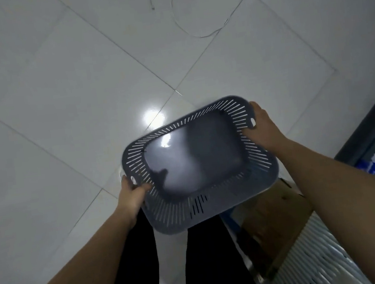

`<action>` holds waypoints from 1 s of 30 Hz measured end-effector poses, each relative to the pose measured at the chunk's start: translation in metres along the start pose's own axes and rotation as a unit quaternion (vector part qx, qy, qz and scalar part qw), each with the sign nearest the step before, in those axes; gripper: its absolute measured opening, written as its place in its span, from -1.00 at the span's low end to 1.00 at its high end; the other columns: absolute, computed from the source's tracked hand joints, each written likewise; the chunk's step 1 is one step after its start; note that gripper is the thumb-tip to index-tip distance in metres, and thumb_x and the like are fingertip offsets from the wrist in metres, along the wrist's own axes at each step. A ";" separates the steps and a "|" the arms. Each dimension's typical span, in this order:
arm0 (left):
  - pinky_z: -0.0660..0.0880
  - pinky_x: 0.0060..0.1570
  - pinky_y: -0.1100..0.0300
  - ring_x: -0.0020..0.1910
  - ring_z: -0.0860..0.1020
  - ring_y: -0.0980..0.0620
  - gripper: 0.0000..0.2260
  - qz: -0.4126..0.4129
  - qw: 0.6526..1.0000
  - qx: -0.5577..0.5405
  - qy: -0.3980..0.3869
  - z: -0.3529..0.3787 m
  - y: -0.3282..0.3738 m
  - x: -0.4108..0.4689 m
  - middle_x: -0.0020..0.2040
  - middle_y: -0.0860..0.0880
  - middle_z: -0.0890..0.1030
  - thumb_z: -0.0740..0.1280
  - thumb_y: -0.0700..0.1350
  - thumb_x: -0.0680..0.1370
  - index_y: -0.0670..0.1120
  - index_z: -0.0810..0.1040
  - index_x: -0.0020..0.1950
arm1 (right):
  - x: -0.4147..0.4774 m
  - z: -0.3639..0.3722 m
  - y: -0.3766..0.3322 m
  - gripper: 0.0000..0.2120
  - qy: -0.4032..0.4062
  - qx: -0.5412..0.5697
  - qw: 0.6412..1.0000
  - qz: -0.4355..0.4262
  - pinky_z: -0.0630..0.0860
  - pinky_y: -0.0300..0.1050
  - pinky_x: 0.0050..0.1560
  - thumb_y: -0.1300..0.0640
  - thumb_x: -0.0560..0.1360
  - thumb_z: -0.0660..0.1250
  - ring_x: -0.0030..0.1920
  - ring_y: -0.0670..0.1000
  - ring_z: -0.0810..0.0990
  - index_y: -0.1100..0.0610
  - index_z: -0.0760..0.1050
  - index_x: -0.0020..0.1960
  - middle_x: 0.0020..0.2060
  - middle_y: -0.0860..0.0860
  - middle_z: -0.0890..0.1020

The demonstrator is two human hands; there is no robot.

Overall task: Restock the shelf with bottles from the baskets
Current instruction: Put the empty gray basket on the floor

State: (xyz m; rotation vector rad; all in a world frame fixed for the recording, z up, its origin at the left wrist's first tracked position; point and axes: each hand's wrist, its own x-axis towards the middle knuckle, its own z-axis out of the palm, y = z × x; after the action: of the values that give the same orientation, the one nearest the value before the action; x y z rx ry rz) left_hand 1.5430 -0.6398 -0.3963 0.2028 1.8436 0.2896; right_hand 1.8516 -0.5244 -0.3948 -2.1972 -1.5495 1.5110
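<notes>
Bare forearms point(84, 269), black trousers point(212, 265)

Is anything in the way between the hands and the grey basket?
Nothing is. The left hand grips one short end of the grey basket, and the right hand grips the opposite end, fingers curled over the rim. The basket is held above the floor and looks empty inside.

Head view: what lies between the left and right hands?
Only the grey basket, gripped at opposite ends by left hand and right hand; its inside is bare, in the head view.
</notes>
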 end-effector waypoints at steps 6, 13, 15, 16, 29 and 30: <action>0.49 0.14 -0.18 0.14 0.52 -0.23 -0.55 -0.045 0.999 -0.022 -0.011 0.034 -0.036 0.076 0.18 -0.20 0.52 0.32 -0.35 0.44 -0.12 0.31 0.28 | 0.062 0.037 0.052 -0.56 0.001 -0.007 1.000 0.002 0.47 0.19 0.16 0.17 0.44 0.32 0.17 0.08 0.47 0.12 0.32 0.29 0.15 0.08 0.48; 0.50 -0.19 0.04 0.00 0.55 -0.26 -0.68 -0.079 0.996 -0.046 -0.006 0.069 -0.069 0.142 -0.01 -0.20 0.53 0.30 -0.35 0.47 -0.06 0.33 0.11 | 0.128 0.076 0.102 -0.50 -0.041 -0.018 0.999 0.013 0.46 0.19 0.20 0.12 0.41 0.30 0.19 0.04 0.47 -0.06 0.26 0.32 0.18 0.02 0.47; 0.48 -0.28 0.09 -0.09 0.56 -0.26 -0.65 -0.092 0.995 -0.049 -0.005 0.079 -0.076 0.154 -0.09 -0.19 0.53 0.29 -0.35 0.47 -0.04 0.32 0.15 | 0.142 0.082 0.106 -0.50 -0.052 -0.025 0.998 0.013 0.40 0.12 0.29 0.13 0.47 0.29 0.25 0.01 0.42 -0.03 0.24 0.35 0.23 -0.02 0.43; 0.46 -0.33 0.12 -0.16 0.56 -0.20 -0.65 -0.101 0.993 -0.052 -0.009 0.083 -0.078 0.158 -0.11 -0.20 0.53 0.28 -0.34 0.47 -0.06 0.31 0.18 | 0.149 0.086 0.108 -0.48 -0.057 -0.031 0.998 0.013 0.37 0.10 0.31 0.13 0.48 0.29 0.27 0.01 0.39 -0.02 0.21 0.39 0.25 -0.03 0.41; 0.38 -0.33 0.17 -0.12 0.50 -0.08 -0.52 -0.130 0.988 -0.055 0.065 0.120 -0.089 0.196 -0.04 -0.15 0.52 0.28 -0.30 0.46 -0.25 0.25 0.37 | 0.205 0.122 0.119 -0.19 -0.024 -0.134 0.991 -0.009 0.28 0.15 0.35 0.16 0.48 0.31 0.38 0.24 0.29 0.05 -0.13 0.55 0.47 0.17 0.19; 0.38 -0.31 0.17 -0.05 0.51 -0.12 -0.50 -0.139 0.986 -0.055 0.072 0.119 -0.088 0.197 0.06 -0.19 0.52 0.29 -0.28 0.45 -0.26 0.24 0.37 | 0.205 0.123 0.117 -0.18 -0.024 -0.142 0.990 -0.006 0.26 0.16 0.36 0.16 0.48 0.31 0.39 0.24 0.27 0.06 -0.14 0.55 0.47 0.17 0.18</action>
State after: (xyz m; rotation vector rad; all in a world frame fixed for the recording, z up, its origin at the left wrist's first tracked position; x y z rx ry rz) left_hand 1.6020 -0.6566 -0.6349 -0.1561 1.9633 0.2149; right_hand 1.8459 -0.4855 -0.6581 -2.3011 -1.8942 1.4272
